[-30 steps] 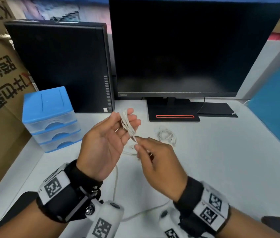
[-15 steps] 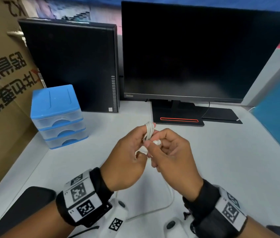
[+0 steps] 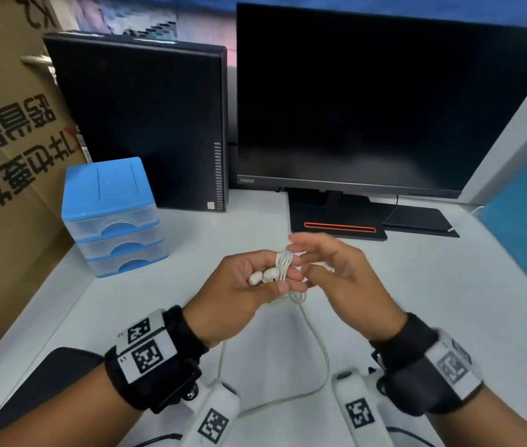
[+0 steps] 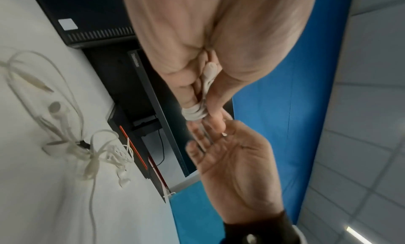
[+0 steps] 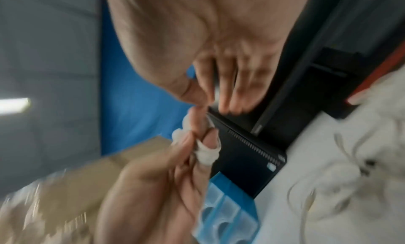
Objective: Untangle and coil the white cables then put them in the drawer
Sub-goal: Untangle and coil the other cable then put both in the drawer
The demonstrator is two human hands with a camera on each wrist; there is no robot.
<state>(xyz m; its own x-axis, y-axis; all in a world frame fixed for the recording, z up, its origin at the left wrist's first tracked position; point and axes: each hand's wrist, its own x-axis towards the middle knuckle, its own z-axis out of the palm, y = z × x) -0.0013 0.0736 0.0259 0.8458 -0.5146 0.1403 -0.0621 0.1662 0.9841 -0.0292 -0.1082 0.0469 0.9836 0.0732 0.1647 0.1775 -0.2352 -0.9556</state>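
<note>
My left hand (image 3: 242, 291) holds a white earphone cable coil (image 3: 283, 264) wound round its fingers, with the two earbuds (image 3: 263, 275) tucked against the thumb. The wraps also show on the coil (image 4: 195, 113) and on the coil (image 5: 207, 155). My right hand (image 3: 336, 275) is right next to it, thumb and forefinger pinching the loose strand, blurred by motion. The cable's free tail (image 3: 320, 346) hangs down and loops over the white table. A second tangle of white cables (image 4: 72, 140) lies on the table under my hands. The blue drawer unit (image 3: 110, 217) stands at the left, all drawers closed.
A black monitor (image 3: 368, 101) and its stand (image 3: 336, 221) stand behind my hands, and a black computer case (image 3: 146, 124) stands at back left. A cardboard box (image 3: 4, 156) borders the table's left side, a blue panel (image 3: 526, 240) its right. A dark object (image 3: 42, 382) lies at the near left.
The left hand has closed round the cable and more turns now sit on its fingers. The right hand has swung over the coil with the strand. Both hands have shifted right in the view.
</note>
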